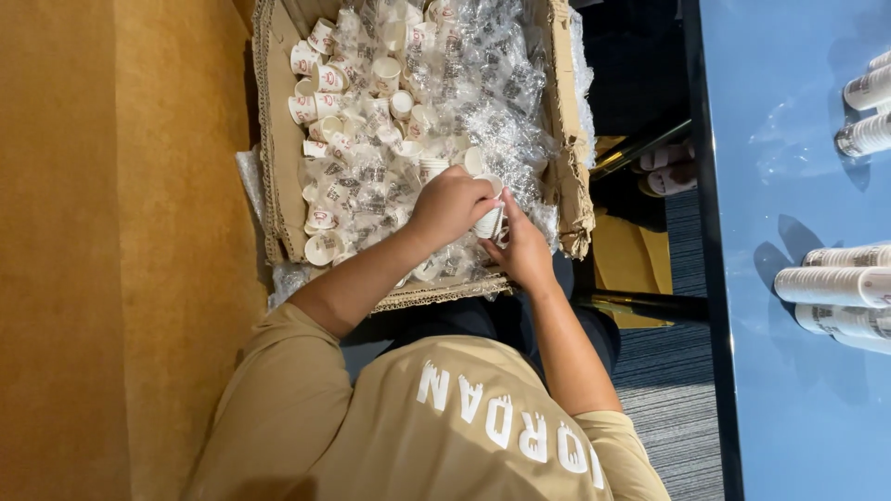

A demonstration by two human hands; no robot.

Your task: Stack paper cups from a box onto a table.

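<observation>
Both of my hands are inside an open cardboard box (277, 176) full of small white paper cups with red print (325, 79) and crumpled clear plastic sleeves (483, 102). My left hand (450, 206) is curled over a small white paper cup (489, 221) near the box's near right corner. My right hand (522, 252) comes up from below, its fingertips pinching the same cup. The two hands touch each other around it. My tan shirt (436, 427) fills the bottom of the view.
A blue table (789, 186) runs down the right side, with stacked paper cups lying on it (835, 286) and more at its far edge (868, 88). Another person's sandalled feet (664, 167) show beyond the box. An orange-brown surface (111, 250) is on the left.
</observation>
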